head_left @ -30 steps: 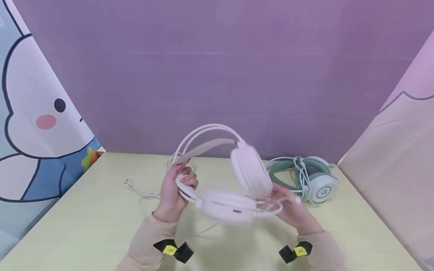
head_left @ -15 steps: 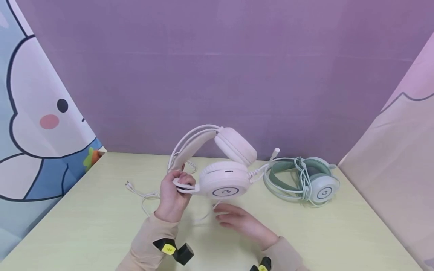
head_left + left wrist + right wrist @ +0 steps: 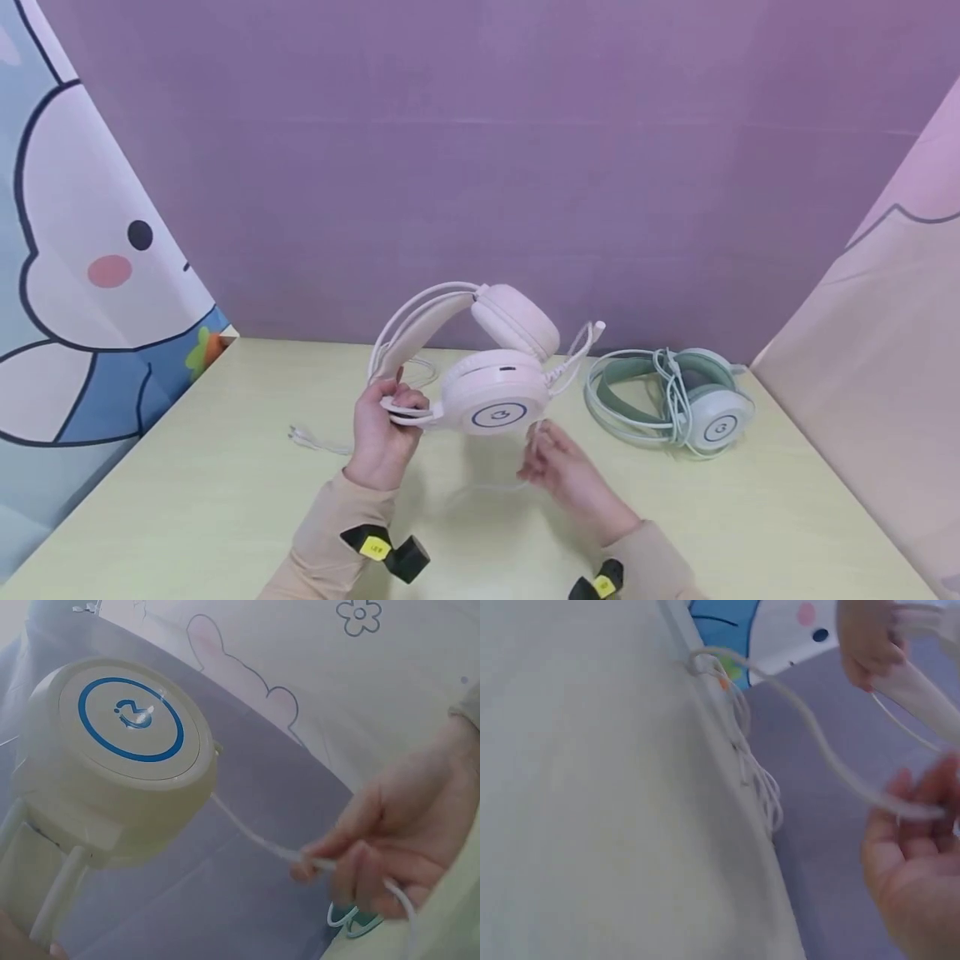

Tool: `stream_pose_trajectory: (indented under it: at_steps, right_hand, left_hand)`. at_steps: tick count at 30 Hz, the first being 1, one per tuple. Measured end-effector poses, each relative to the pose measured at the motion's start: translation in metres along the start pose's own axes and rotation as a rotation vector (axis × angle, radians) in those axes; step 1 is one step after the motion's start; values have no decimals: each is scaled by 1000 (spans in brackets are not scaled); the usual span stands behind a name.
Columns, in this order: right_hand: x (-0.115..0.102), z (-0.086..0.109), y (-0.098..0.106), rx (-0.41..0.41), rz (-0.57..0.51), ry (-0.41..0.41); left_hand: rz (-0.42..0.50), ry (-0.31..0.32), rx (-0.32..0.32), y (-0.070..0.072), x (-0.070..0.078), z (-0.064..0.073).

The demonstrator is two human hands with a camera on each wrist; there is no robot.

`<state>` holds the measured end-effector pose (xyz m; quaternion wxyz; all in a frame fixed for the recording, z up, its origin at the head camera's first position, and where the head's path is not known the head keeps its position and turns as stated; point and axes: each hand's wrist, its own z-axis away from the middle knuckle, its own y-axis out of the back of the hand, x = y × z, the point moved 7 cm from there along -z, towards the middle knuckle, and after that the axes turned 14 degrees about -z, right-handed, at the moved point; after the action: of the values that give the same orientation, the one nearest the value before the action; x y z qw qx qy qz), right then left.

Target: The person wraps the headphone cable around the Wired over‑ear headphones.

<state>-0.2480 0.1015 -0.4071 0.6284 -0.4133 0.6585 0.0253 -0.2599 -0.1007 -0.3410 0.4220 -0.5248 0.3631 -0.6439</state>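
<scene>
My left hand (image 3: pixel 386 433) grips the headband of a white headset (image 3: pixel 483 396), holding it raised over the table. Its round ear cup carries a blue ring and logo, and a thin microphone boom (image 3: pixel 592 337) sticks out to the right. Just below the ear cup, my right hand (image 3: pixel 570 475) pinches the headset's white cable (image 3: pixel 255 836) between thumb and fingers. From there the cable (image 3: pixel 817 739) runs loosely back to the table. In the left wrist view, the right hand (image 3: pixel 390 832) shows with the cable crossing its fingers.
A green-and-white headset (image 3: pixel 716 408), its cable wound around it, lies at the table's back right. Behind my left hand lie white cable coils (image 3: pixel 761 784), with a plug end (image 3: pixel 303 437) to the left. A purple panel (image 3: pixel 480 183) stands along the back edge of the pale table (image 3: pixel 187 475).
The white headset has turned so its logo faces up toward me. My right hand left the ear cups, went down to the cable, took hold of it and moved right. The left hand keeps its grip.
</scene>
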Motion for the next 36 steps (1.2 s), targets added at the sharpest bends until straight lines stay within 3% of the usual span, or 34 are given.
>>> stream_pose_trajectory:
  at_steps: [5, 7, 12, 16, 18, 21, 25, 26, 30, 36]
  right_hand:
    - [-50, 12, 31, 177, -92, 224]
    - [-70, 17, 39, 212, -136, 305]
    - [-114, 18, 44, 190, -156, 434]
    - [-141, 9, 36, 167, -27, 464]
    - [-152, 3, 30, 152, 91, 447]
    - [-164, -6, 16, 139, 375, 385]
    - [-170, -14, 5, 208, 690, 192]
    - [-170, -17, 4, 214, 714, 158]
    - [-165, -27, 4, 221, 724, 115]
    - [-141, -35, 22, 301, 403, 105]
  left_hand:
    - [-14, -22, 4, -1, 2, -1]
    - [-20, -13, 0, -2, 2, -2]
    - [-86, 67, -35, -4, -6, -3]
    - [-194, 139, -97, -8, -19, -3]
    - [-256, 171, -129, -10, -27, -2]
    - [-323, 241, -192, -13, -39, 1]
    - [-336, 351, -314, -17, -54, 5]
    - [-332, 372, -344, -18, -56, 6]
    - [-275, 460, -438, -22, -64, 8]
    - [-174, 539, -525, -21, -69, 7]
